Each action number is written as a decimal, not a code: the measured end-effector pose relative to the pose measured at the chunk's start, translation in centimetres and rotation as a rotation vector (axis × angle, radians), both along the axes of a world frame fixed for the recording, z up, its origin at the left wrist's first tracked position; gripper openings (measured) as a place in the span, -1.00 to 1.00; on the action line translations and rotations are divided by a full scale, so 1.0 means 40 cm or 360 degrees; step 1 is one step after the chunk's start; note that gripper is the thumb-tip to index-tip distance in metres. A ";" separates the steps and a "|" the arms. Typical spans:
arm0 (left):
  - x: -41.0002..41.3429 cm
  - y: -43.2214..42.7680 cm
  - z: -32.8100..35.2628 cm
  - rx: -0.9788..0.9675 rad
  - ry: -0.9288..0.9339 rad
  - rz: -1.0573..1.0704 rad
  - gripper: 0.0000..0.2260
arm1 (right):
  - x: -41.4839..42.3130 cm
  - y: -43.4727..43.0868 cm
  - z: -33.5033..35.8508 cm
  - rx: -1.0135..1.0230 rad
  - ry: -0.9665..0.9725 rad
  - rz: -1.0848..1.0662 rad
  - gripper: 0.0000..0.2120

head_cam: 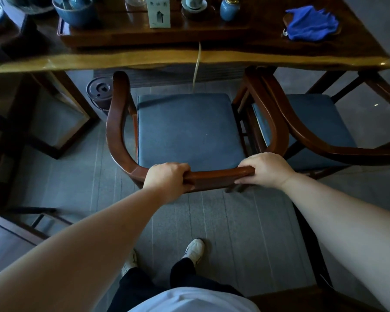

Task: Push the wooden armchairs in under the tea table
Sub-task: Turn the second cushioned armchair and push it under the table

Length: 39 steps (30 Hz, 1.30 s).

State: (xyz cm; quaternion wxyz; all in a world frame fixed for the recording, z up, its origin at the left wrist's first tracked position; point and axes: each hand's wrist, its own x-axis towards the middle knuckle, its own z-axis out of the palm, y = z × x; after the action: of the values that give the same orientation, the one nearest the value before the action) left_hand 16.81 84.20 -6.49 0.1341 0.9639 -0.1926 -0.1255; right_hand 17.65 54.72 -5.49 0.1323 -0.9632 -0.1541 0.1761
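Note:
A wooden armchair (pixel 117 122) with a blue seat cushion stands in front of me, facing the tea table (pixel 234 57). Its curved armrest tips sit just under the table's front edge, while most of the seat lies outside. My left hand (pixel 167 179) and my right hand (pixel 265 168) both grip the chair's curved back rail, left and right of its middle. A second armchair (pixel 306 136) of the same kind stands close on the right, its arm almost touching the first chair's arm.
On the table are a tea tray (pixel 126 37) with blue bowls and cups, a white box (pixel 159 12), a blue jar (pixel 229 9) and a blue cloth (pixel 311 23). A round dark bin (pixel 99 93) stands under the table at left. A cord (pixel 197 64) hangs from the table edge.

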 end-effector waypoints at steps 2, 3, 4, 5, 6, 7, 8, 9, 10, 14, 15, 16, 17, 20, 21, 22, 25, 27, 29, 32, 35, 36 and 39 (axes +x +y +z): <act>0.004 -0.014 0.006 0.0006 0.0023 0.0019 -0.72 | 0.009 -0.003 0.012 -0.0013 0.0062 -0.0027 -0.63; 0.005 -0.015 0.007 0.0024 0.0019 0.0020 -0.72 | 0.010 0.000 0.016 -0.0019 0.0085 -0.0044 -0.66; 0.005 -0.012 0.005 0.0039 0.0019 0.0018 -0.71 | 0.009 0.004 0.019 -0.0020 0.0102 -0.0064 -0.67; 0.003 -0.009 0.004 0.0039 0.0023 0.0016 -0.69 | 0.006 0.008 0.023 -0.0027 0.0117 -0.0084 -0.67; 0.000 -0.005 0.003 0.0034 0.0037 0.0013 -0.65 | 0.003 0.010 0.028 -0.0035 0.0124 -0.0091 -0.65; -0.002 -0.002 0.004 0.0037 0.0051 0.0001 -0.59 | -0.001 0.013 0.035 -0.0061 0.0129 -0.0079 -0.61; -0.005 0.002 0.008 0.0056 0.0053 -0.0025 -0.52 | -0.006 0.017 0.042 -0.0107 0.0121 -0.0034 -0.55; -0.008 0.009 0.014 0.0085 0.0025 -0.0062 -0.44 | -0.010 0.023 0.048 -0.0163 0.0094 0.0029 -0.45; -0.011 0.017 0.020 0.0111 -0.0031 -0.0099 -0.38 | -0.015 0.032 0.053 -0.0203 0.0050 0.0102 -0.35; -0.038 0.089 0.058 0.0209 -0.0211 -0.0176 -0.25 | -0.029 0.118 0.064 -0.0158 -0.0151 0.0336 -0.14; -0.048 0.115 0.069 0.0249 -0.0269 -0.0189 -0.25 | -0.030 0.149 0.066 -0.0123 -0.0199 0.0372 -0.13; -0.059 0.145 0.079 0.0282 -0.0331 -0.0194 -0.25 | -0.031 0.182 0.067 -0.0079 -0.0247 0.0404 -0.12; -0.071 0.175 0.089 0.0308 -0.0386 -0.0183 -0.25 | -0.033 0.216 0.070 -0.0034 -0.0284 0.0432 -0.11; -0.118 0.270 0.116 0.0366 -0.0393 -0.0085 -0.25 | -0.047 0.321 0.065 0.0076 -0.0354 0.0545 -0.11; -0.138 0.299 0.124 0.0381 -0.0376 -0.0023 -0.25 | -0.056 0.355 0.061 0.0105 -0.0353 0.0584 -0.11; -0.163 0.331 0.132 0.0376 -0.0354 0.0064 -0.26 | -0.063 0.391 0.055 0.0127 -0.0344 0.0630 -0.12; -0.254 0.422 0.150 0.0291 -0.0334 0.0302 -0.31 | -0.091 0.503 0.035 0.0171 -0.0299 0.0772 -0.13; -0.314 0.474 0.156 0.0247 -0.0331 0.0405 -0.33 | -0.113 0.568 0.023 0.0215 -0.0291 0.0844 -0.11; -0.370 0.537 0.158 0.0246 -0.0294 0.0534 -0.34 | -0.135 0.641 0.012 0.0247 -0.0266 0.0938 -0.11; -0.446 0.639 0.160 0.0207 -0.0238 0.0726 -0.37 | -0.166 0.753 0.004 0.0296 -0.0193 0.1058 -0.15; -0.506 0.730 0.181 0.0124 -0.0326 0.0837 -0.45 | -0.197 0.879 0.016 0.0376 -0.0177 0.1168 -0.25; -0.515 0.745 0.191 0.0092 -0.0386 0.0844 -0.48 | -0.207 0.908 0.026 0.0412 -0.0187 0.1194 -0.27; -0.561 0.826 0.223 0.0044 -0.0521 0.0974 -0.55 | -0.236 1.049 0.056 0.0538 -0.0194 0.1352 -0.31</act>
State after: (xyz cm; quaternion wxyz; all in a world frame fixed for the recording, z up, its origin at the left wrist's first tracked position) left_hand -5.63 117.22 2.44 0.1198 0.9861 0.0882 0.0742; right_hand 8.20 96.69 -3.25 0.1944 -0.7881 -0.5694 0.1302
